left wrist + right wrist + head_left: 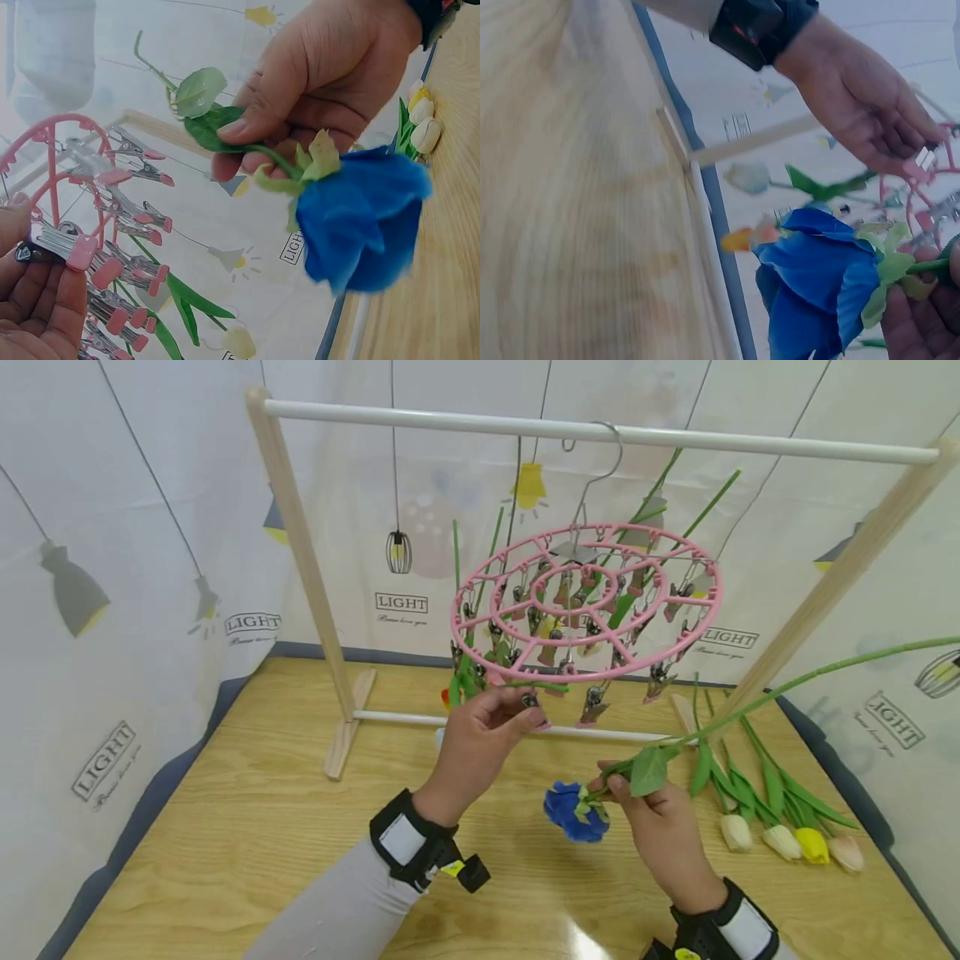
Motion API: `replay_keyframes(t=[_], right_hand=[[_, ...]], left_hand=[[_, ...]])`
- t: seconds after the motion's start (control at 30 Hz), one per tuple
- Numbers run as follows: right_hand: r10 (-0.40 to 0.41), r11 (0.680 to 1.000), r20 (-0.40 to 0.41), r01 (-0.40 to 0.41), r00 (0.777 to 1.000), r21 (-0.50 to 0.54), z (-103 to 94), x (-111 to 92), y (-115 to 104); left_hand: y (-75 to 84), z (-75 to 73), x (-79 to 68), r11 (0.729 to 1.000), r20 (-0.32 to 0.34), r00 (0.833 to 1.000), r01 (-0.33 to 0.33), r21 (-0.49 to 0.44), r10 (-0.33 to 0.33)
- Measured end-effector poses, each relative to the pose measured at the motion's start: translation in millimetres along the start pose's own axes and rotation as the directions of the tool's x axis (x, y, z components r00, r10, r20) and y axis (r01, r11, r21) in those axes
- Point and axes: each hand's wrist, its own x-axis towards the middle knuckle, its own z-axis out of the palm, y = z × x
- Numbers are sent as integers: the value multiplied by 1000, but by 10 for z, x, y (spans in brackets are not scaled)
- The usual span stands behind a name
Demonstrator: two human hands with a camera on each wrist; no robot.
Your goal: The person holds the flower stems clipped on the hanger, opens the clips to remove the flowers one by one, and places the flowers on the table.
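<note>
My left hand (472, 747) pinches a metal clip with pink tips (75, 251) at the near rim of a round pink clip hanger (585, 677). My right hand (663, 835) holds an artificial blue rose (576, 812) by its green stem, close to the bloom. The rose's head points down and left, and its long stem (825, 675) runs up to the right. In the left wrist view the blue bloom (367, 225) is apart from the clip. Several flowers hang upside down from other clips on the hanger, including a white tulip (748, 178).
The hanger's hook (618, 452) sits over the white rail (420, 417) of a wooden-legged rack (303, 552). Several tulips, white, yellow and pale pink, lie on the wooden table (225, 860) at the right, including a yellow tulip (812, 846). A printed curtain (150, 693) surrounds the table.
</note>
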Motion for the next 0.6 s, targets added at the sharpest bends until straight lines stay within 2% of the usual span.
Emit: replay_keyframes(t=[0.23,0.4,0.6], right_hand=[[23,982,-3,-23,1000,-186,-514,39,64],[139,943,58,-114,989,-311,-864,74,49],[286,874,134,-200,949,-443,-1216,174,67]], left_hand=[[25,-8,2,1000,7,1000,1,1,-1],[31,-14,-1,999,6,1000,17,29,-17],[39,-18,-5,999,5,1000,23,25,-23]])
